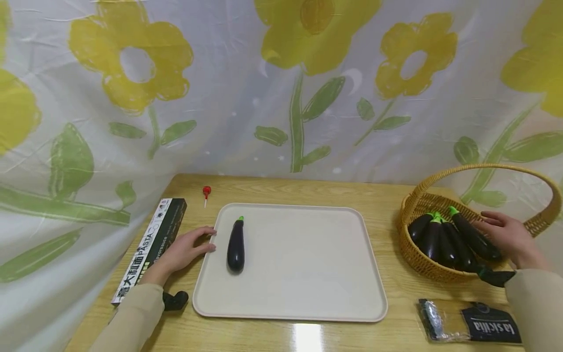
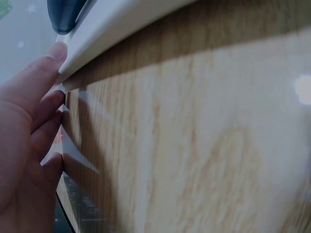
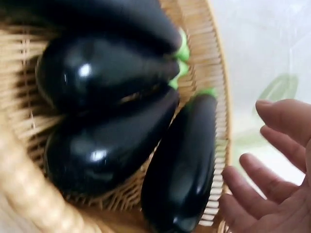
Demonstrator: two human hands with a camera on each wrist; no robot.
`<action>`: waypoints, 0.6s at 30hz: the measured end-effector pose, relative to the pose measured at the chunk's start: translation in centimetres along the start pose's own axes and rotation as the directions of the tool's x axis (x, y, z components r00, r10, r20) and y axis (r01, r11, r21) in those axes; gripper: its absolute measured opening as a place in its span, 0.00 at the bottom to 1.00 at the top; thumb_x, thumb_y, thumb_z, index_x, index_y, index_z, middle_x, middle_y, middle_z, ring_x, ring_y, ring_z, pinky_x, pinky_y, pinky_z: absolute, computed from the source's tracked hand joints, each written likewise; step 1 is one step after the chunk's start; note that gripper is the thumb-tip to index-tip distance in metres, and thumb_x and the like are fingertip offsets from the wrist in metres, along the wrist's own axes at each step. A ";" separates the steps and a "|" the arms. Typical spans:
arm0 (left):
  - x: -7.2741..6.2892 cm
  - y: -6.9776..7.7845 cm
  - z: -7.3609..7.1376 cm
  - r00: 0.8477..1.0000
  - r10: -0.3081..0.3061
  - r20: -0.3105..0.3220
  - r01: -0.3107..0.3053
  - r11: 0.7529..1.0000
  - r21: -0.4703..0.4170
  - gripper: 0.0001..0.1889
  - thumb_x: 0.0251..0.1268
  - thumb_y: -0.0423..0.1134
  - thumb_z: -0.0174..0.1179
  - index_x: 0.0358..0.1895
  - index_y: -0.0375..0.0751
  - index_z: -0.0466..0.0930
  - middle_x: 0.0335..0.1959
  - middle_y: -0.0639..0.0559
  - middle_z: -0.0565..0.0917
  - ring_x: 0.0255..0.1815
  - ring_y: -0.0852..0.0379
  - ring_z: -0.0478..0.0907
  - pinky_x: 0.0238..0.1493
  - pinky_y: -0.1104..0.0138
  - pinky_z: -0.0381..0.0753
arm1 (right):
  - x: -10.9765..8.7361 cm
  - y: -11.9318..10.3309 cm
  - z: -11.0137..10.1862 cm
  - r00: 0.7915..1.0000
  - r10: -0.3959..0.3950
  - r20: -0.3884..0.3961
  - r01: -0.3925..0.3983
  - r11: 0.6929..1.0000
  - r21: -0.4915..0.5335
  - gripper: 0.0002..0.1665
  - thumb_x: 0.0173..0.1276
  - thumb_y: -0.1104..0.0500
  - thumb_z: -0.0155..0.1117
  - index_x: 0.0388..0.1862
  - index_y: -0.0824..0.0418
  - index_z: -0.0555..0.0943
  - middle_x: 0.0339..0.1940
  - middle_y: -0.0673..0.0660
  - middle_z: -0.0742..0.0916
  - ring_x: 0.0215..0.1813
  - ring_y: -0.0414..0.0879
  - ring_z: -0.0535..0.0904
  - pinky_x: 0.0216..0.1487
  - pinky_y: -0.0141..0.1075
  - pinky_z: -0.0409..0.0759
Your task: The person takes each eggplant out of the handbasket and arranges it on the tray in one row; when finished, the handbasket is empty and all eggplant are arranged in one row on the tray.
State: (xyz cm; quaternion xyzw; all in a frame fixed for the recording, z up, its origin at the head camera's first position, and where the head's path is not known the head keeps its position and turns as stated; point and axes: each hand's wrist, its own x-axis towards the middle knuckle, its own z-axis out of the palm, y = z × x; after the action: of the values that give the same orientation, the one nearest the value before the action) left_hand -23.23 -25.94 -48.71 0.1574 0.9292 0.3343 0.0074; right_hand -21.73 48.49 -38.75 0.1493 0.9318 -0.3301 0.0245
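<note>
My left hand (image 1: 189, 248) lies at the left edge of the white tray (image 1: 308, 264), its thumb and fingertips right at the rim. In the left wrist view the thumb (image 2: 57, 52) meets the tray's side, just below the dark end of an eggplant. That single eggplant (image 1: 236, 247) lies lengthwise on the tray's left part, green stem away from me. Over the right side of a wicker basket (image 1: 406, 234) hovers my right hand (image 1: 506, 237), fingers loosely spread and holding nothing. Several dark eggplants (image 3: 107, 150) with green stems lie in the basket, the rightmost one (image 1: 475, 235) closest to this hand.
Left of the tray lies a long pasta box (image 1: 151, 244), partly behind my left forearm. A small red-topped stick (image 1: 206, 193) lies beyond the tray's far left corner. A pasta packet (image 1: 470, 322) sits in front of the basket, whose tall handle (image 1: 484, 167) arches over it. A flowered curtain (image 1: 228, 98) hangs behind.
</note>
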 end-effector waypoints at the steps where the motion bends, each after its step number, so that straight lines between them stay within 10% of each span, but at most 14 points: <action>1: 0.0 0.1 0.0 1.000 0.001 -0.001 -0.001 1.000 0.001 0.22 0.64 0.45 0.65 0.59 0.41 0.77 0.63 0.38 0.76 0.66 0.35 0.68 0.67 0.41 0.64 | 0.1 0.3 -0.1 1.000 0.005 -0.001 -0.005 1.000 -0.011 0.49 0.75 0.39 0.46 0.73 0.78 0.48 0.67 0.87 0.58 0.63 0.81 0.59 0.55 0.71 0.67; 10: 0.1 0.2 -0.1 1.000 -0.019 0.014 0.019 1.000 0.003 0.23 0.65 0.45 0.65 0.60 0.41 0.77 0.64 0.37 0.75 0.67 0.34 0.67 0.68 0.41 0.63 | 0.5 1.6 -0.4 0.998 -0.055 0.041 0.059 0.993 -0.105 0.44 0.76 0.46 0.49 0.67 0.85 0.54 0.59 0.90 0.65 0.51 0.76 0.74 0.42 0.54 0.81; 18: 0.1 -0.1 0.0 1.000 -0.010 0.012 0.010 1.000 -0.007 0.22 0.65 0.44 0.65 0.60 0.40 0.77 0.64 0.37 0.75 0.67 0.34 0.67 0.67 0.41 0.63 | 0.6 1.8 -0.2 0.990 -0.086 0.112 0.097 0.991 -0.092 0.44 0.76 0.47 0.49 0.68 0.85 0.52 0.63 0.88 0.62 0.58 0.79 0.66 0.51 0.63 0.74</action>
State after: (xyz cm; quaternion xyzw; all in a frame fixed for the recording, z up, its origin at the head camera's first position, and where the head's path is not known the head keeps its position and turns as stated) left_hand -23.34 -25.97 -48.76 0.1547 0.9287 0.3367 0.0150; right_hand -21.75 50.08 -39.80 0.0868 0.9500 -0.2926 0.0668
